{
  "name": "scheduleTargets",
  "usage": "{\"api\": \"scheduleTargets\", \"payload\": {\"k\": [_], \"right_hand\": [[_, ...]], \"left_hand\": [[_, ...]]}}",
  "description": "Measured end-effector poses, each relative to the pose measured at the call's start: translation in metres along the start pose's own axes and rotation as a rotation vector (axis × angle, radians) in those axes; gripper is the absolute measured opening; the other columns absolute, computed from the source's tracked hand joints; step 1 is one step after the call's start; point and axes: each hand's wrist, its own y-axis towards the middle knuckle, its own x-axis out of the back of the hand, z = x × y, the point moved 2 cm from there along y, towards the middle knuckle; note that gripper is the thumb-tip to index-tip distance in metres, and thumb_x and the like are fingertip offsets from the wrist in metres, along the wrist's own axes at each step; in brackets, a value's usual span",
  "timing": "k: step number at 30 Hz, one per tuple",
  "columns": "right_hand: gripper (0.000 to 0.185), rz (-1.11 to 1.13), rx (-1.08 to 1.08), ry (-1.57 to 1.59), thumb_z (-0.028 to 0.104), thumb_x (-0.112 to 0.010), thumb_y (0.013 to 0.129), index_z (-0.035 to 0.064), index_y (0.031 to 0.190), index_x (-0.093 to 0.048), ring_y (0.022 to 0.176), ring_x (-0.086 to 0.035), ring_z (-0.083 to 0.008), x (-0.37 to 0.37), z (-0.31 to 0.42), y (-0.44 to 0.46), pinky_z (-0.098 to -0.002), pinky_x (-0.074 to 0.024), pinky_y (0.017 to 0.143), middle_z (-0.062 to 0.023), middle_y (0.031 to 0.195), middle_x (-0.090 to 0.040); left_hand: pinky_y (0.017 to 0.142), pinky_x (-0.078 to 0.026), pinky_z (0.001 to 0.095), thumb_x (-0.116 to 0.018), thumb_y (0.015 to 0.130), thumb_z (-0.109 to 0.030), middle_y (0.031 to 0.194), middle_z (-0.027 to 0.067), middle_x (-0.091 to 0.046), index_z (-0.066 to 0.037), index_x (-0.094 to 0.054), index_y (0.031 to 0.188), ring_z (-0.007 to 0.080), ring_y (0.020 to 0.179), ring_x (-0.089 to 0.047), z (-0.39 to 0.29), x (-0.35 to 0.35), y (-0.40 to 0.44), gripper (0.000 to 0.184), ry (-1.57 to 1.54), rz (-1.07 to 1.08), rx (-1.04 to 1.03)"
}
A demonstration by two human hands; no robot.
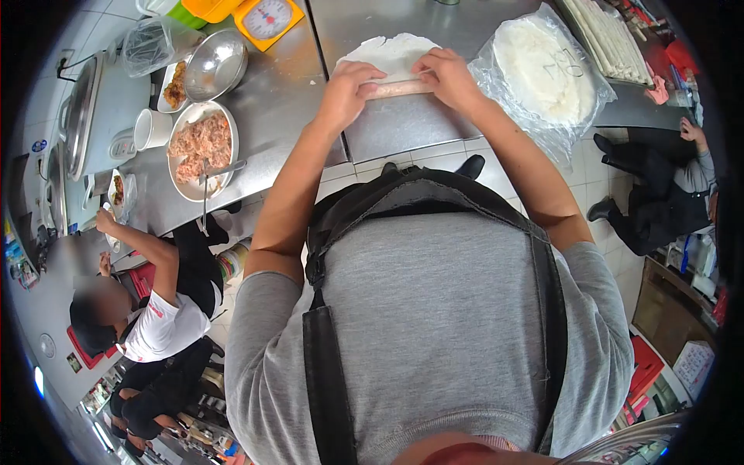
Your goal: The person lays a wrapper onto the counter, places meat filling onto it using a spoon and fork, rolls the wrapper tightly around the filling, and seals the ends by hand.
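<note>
A thin white round wrapper (391, 51) lies on the steel table, its near edge rolled around a pinkish filling (401, 87). On the left end of that roll rests my left hand (353, 94), fingers bent over it. My right hand (448, 77) grips the right end, fingertips curled on the wrapper. To the right, a stack of white round wrappers (545, 70) sits in a clear plastic bag. Minced pink meat (203, 143) fills a white oval dish (175, 172) on the left, with a metal utensil (205, 198) across its near side.
A steel bowl (216, 65), a white cup (151, 129) and an orange scale (269, 21) stand at the left. Long white rolls (604, 39) lie on a tray at the back right. One person (167, 318) is at the left, another (666, 182) at the right.
</note>
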Motion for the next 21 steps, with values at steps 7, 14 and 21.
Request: {"api": "scheduleTargets", "payload": {"k": [7,14,21], "right_hand": [[0.024,-0.098,0.226,0.055,0.015,-0.076,0.083,0.0084,0.106,-0.073,0.103,-0.061,-0.0297,-0.017,0.036,-0.025,-0.0436,-0.0483,0.093,-0.0066,0.102,-0.067],[0.031,-0.079,0.212,-0.125,0.018,-0.077,0.083,0.0132,0.114,-0.074,0.112,-0.056,-0.0229,-0.012,0.038,-0.026,-0.0403,-0.0413,0.098,-0.0017,0.109,-0.065],[0.032,-0.078,0.159,-0.15,0.02,-0.077,0.083,0.0137,0.114,-0.074,0.111,-0.055,-0.0232,-0.012,0.041,-0.026,-0.04,-0.0404,0.096,-0.0027,0.11,-0.063]], "left_hand": [[0.095,-0.05,0.0381,-0.074,0.088,-0.007,0.111,0.0089,-0.074,-0.007,-0.079,0.108,0.0269,0.105,-0.064,-0.001,-0.016,-0.012,0.021,-0.133,0.064,-0.018],[0.091,-0.05,0.0368,-0.08,0.081,-0.01,0.103,0.0066,-0.071,-0.01,-0.079,0.111,0.0258,0.098,-0.061,-0.012,-0.01,-0.009,0.03,-0.059,0.006,-0.141],[0.086,-0.052,0.0355,-0.083,0.077,-0.012,0.1,0.0055,-0.071,-0.009,-0.079,0.108,0.0248,0.095,-0.062,-0.001,-0.015,-0.006,0.031,-0.037,0.051,-0.124]]}}
